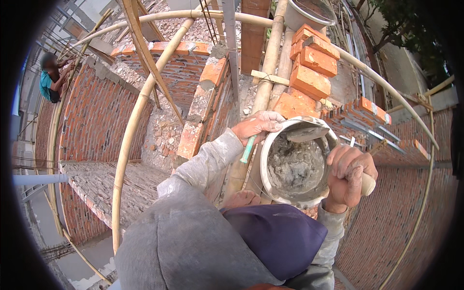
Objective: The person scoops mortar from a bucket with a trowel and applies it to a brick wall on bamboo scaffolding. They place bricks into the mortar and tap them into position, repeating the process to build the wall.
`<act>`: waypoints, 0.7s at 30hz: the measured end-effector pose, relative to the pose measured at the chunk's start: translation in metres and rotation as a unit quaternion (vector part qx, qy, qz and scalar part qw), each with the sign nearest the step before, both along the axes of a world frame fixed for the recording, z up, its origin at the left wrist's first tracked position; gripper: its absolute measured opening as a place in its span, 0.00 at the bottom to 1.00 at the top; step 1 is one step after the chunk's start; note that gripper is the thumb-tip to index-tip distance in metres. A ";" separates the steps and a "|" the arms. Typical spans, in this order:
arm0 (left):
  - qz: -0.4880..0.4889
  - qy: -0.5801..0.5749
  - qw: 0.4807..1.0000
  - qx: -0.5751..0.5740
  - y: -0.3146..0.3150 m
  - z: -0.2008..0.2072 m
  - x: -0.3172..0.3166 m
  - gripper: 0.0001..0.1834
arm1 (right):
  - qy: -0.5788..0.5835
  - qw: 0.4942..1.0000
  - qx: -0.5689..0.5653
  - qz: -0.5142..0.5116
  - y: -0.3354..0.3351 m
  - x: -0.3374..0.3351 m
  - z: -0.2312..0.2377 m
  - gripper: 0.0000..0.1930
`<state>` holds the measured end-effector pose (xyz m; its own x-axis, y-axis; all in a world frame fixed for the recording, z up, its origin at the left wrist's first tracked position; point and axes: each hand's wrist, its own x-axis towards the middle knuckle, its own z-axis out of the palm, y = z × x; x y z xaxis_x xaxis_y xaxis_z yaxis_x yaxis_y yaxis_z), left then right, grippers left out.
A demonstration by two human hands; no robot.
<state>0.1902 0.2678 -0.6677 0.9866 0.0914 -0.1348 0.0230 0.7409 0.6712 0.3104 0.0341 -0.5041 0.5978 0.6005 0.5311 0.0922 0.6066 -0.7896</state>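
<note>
A white bucket of wet grey mortar stands in front of me. My left hand is closed on its upper left rim, the thumb side toward the bucket. Below that hand hangs a pale green tube, perhaps the bucket's handle grip; how it is attached is hidden. At the bucket's right side my right hand is wrapped around a trowel, whose pale handle end sticks out past the fist. The trowel's blade lies tilted inside the bucket's far side, over the mortar.
Orange bricks are stacked beyond the bucket, beside bamboo poles. Another bucket sits farther off. A curved bamboo rail crosses the left. Brick walls drop away below. A person works at far left.
</note>
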 end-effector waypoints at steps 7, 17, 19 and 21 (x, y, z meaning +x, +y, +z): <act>0.003 -0.010 0.999 0.036 0.002 0.004 0.000 0.16 | -0.023 0.977 -0.160 0.140 0.014 -0.019 -0.044 0.18; 0.011 0.033 0.997 0.064 -0.002 0.011 0.001 0.16 | 0.084 0.993 -0.072 0.049 -0.062 0.018 0.040 0.20; 0.003 0.025 0.997 0.072 -0.002 0.014 0.002 0.16 | 0.087 0.996 0.005 -0.019 -0.064 0.015 0.041 0.19; -0.015 0.038 0.994 0.106 0.005 0.018 0.000 0.16 | 0.064 0.988 -0.133 -0.042 -0.051 0.009 0.010 0.20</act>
